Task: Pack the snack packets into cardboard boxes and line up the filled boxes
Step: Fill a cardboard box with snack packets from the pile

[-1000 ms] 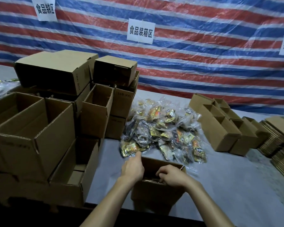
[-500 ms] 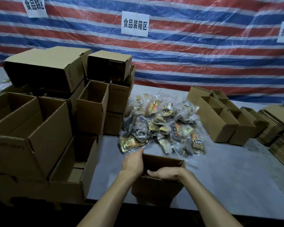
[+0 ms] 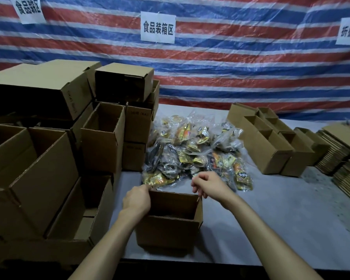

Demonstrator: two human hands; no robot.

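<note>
Box [image 3: 168,231] wall in left hand [image 3: 136,200]; packets [image 3: 190,150] just beyond right hand [image 3: 208,185].

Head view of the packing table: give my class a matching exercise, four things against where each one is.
Things:
1 snack packets
2 open box
3 flat cardboard sheets
4 left hand

Places:
A stacked at the far right of the table
B gripping the open box's rim
C heaped mid-table
D at the near edge, in front of the heap

Pairs: 1-C, 2-D, 3-A, 4-B
</note>
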